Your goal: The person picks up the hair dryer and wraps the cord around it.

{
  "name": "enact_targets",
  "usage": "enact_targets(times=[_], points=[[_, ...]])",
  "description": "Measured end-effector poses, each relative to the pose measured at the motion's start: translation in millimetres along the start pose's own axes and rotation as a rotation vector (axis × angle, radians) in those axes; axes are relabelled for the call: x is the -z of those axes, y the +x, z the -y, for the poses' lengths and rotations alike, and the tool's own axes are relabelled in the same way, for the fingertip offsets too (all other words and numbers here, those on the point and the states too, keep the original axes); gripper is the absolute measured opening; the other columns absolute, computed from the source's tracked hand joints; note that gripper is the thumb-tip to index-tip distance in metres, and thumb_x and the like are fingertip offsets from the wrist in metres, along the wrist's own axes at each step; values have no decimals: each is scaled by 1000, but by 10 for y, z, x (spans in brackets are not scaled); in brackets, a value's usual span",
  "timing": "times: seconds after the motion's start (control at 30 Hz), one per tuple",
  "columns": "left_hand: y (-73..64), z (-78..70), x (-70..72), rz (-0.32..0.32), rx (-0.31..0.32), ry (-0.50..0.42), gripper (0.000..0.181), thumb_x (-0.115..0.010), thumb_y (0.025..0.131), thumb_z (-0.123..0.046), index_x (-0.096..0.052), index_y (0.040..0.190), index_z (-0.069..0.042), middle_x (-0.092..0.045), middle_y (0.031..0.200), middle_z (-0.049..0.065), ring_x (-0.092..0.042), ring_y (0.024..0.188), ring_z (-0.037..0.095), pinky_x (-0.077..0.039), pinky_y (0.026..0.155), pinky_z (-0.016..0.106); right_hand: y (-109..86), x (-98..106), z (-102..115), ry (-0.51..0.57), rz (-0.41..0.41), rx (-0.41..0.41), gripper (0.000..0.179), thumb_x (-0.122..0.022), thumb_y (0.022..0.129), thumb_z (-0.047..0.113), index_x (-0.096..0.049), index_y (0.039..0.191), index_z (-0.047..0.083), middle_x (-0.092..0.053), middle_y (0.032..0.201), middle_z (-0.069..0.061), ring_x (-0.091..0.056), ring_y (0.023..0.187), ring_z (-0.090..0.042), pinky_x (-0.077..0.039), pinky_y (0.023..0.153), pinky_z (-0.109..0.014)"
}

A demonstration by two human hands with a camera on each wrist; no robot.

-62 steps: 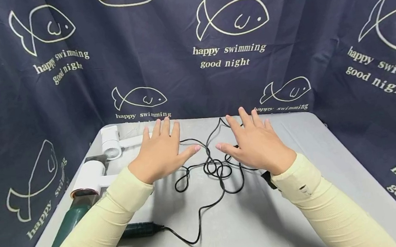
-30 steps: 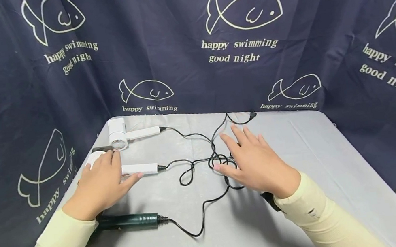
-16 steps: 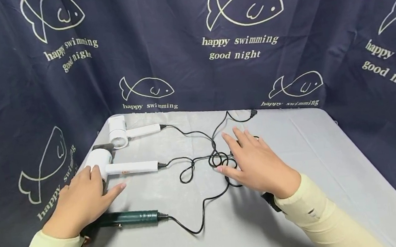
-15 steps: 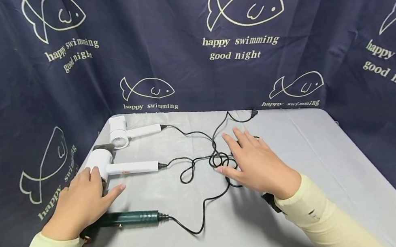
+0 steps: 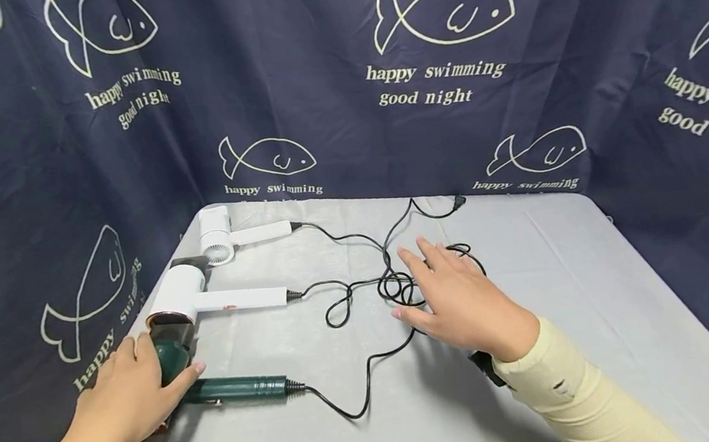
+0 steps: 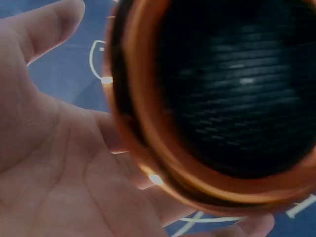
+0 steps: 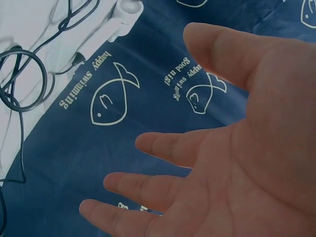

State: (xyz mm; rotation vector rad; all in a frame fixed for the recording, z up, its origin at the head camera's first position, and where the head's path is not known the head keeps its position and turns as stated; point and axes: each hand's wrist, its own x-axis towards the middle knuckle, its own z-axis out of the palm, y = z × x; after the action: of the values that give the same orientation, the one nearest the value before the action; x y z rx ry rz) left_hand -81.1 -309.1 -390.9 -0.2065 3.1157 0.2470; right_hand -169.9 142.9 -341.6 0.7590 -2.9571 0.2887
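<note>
My left hand (image 5: 122,404) is at the head of a dark green hair dryer (image 5: 239,389), thumb spread apart and fingers extended over it, covering part of the head. In the left wrist view the dryer's round rear end (image 6: 237,94), with a copper-coloured rim and dark mesh, sits close to the open palm. My right hand (image 5: 461,296) hovers with spread fingers over the tangled black cords (image 5: 395,286), holding nothing. A white hair dryer (image 5: 241,299) with a smoky nozzle lies behind the green one, and a smaller white hair dryer (image 5: 260,234) lies farther back.
The dryers lie along the left side of the grey-covered table (image 5: 379,437), handles pointing right. Their cords meet in a tangle mid-table. A black plug (image 5: 459,202) lies near the back edge. A dark blue fish-print curtain (image 5: 337,70) surrounds the back and sides.
My left hand has moved from mid-table to the left, passing over the middle white dryer and then toward me to the green dryer's head. The right hand stays over the cords, shifting only slightly.
</note>
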Motion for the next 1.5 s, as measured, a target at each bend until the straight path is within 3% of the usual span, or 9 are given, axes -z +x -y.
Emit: enact_targets(times=[0.17,0.43,0.57,0.73,0.97,1.3,1.5], points=[[-54,119,-60,27,3,-19,120,-51,92,-78,-23,142,27,-36,134,49,-55,106,64,-48,74,72,-13,-16,15,8,4,-2,91,-63,94,63,-32,163,14,-27,167,-25,-37,148,-50,-30,115,-73],[-117,242,-112,57,25,-53,123,-52,90,-79,-21,143,28,-49,121,48,-60,98,56,-48,71,67,-23,-59,17,1,-2,14,88,-64,94,61,-34,162,13,-29,166,-26,-38,147,-51,-30,116,-72],[-120,294,-128,72,25,-87,119,-56,90,-77,-25,138,28,-57,106,39,-63,83,43,-50,67,59,-26,-73,20,5,5,15,88,-65,94,60,-35,161,12,-30,165,-26,-39,147,-49,-30,118,-70],[-101,340,-149,117,13,-125,117,-57,91,-74,-25,137,29,-60,103,34,-64,82,37,-52,67,53,-33,-78,21,8,5,22,86,-65,95,59,-36,161,12,-31,164,-28,-40,146,-49,-30,118,-68],[-81,383,-159,114,-24,-255,95,-72,87,-64,-41,129,16,-61,100,18,-62,78,21,-47,62,33,-39,-89,14,22,7,33,86,-65,95,58,-36,161,11,-31,164,-29,-38,148,-48,-30,120,-65],[-90,391,-95,268,92,-355,89,-74,86,-62,-44,127,12,-73,78,-2,-67,73,13,-48,63,29,-49,-96,19,-3,-13,28,84,-67,94,55,-38,159,8,-36,161,-31,-44,143,-50,-35,117,-64],[-122,325,-52,222,65,-392,73,-77,88,-48,-51,120,12,-74,74,-2,-69,69,13,-50,60,27,-47,-114,20,0,-7,33,84,-67,95,55,-38,159,8,-36,160,-31,-43,144,-50,-35,117,-65]])
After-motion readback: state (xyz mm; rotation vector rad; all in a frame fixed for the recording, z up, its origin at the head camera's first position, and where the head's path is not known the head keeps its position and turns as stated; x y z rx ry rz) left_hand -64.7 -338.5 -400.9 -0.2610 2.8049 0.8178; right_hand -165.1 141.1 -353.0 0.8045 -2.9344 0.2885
